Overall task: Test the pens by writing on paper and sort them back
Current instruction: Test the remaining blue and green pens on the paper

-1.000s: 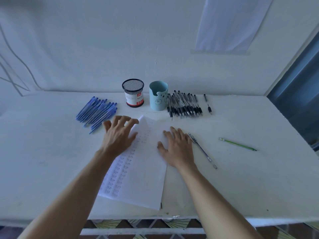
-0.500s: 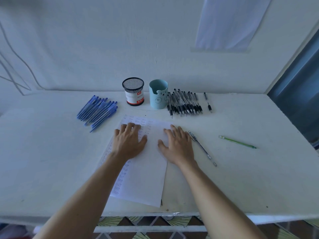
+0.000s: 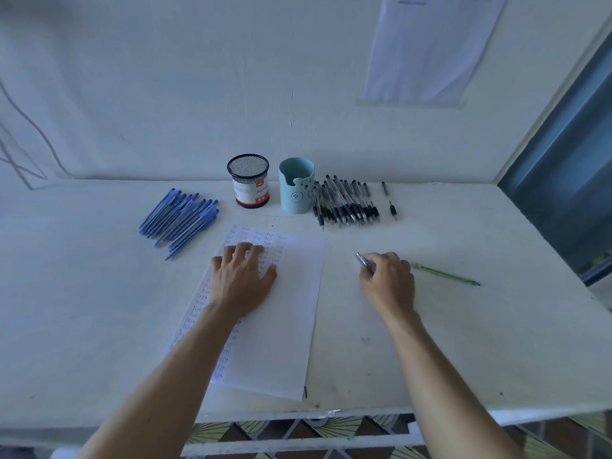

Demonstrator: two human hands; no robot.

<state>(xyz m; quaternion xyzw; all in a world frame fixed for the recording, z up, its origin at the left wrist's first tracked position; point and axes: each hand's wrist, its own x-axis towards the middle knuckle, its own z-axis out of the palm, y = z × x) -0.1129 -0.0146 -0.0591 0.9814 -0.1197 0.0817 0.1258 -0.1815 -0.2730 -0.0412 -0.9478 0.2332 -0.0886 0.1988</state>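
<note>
Head view: blue pens lie bunched at the left of the counter. Next, the left hand rests flat on the written-on paper, fingers spread. Behind stand a mesh cup and a teal cup, with black pens beside it. Further right, the right hand curls its fingers round a clear pen, near a green pen.

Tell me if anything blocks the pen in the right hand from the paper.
Nothing visible: only bare table lies between the pen, gripped by the right hand, and the paper. The left hand rests on the paper's left part.
</note>
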